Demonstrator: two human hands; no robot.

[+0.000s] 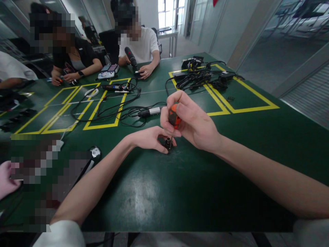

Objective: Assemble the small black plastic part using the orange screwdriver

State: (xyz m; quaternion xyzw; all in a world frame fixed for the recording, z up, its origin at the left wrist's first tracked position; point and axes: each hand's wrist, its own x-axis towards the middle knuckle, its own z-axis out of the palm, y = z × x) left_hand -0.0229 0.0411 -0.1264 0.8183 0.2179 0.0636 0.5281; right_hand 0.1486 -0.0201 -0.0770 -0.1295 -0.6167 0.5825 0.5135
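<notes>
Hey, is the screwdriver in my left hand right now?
No, your right hand grips the orange-and-black screwdriver, while your left hand holds a small dark part.

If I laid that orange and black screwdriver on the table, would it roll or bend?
The screwdriver might roll a bit, because its handle looks rounded. It probably won't bend easily: its thin shaft looks like metal. The handle end may feel heavier, being much fatter than the shaft.
</notes>
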